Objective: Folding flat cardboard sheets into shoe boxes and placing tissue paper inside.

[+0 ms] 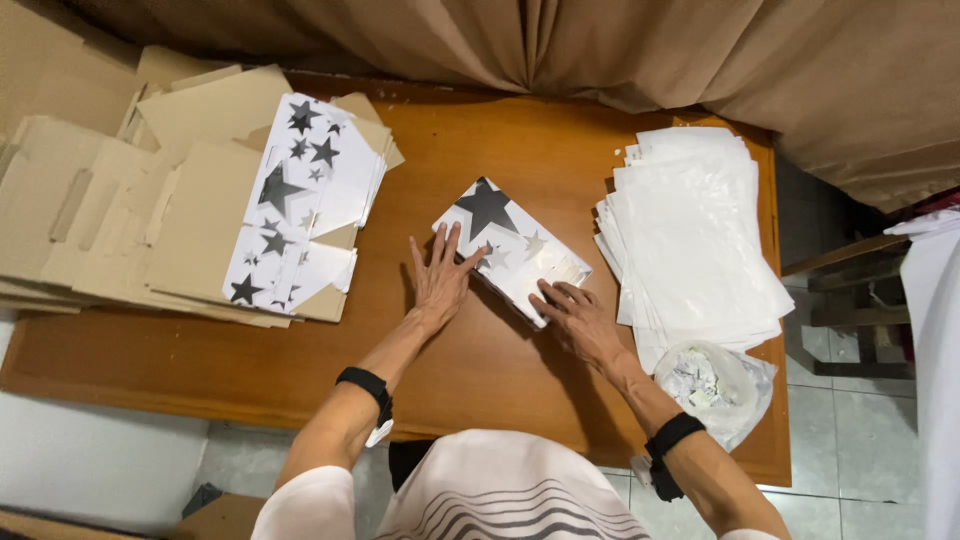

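A small white box with black and silver stars (512,245) lies tilted on the brown wooden table (470,370). My left hand (438,278) rests flat with fingers spread against the box's left side. My right hand (578,320) presses on the box's near right edge, fingers slightly curled. Both wrists wear black bands.
A pile of flattened cardboard and star-printed box blanks (290,200) covers the table's left. A stack of white plastic bags (690,235) lies at the right, with a clear bag of crumpled paper (715,385) near the front right corner. A tan curtain (600,50) hangs behind.
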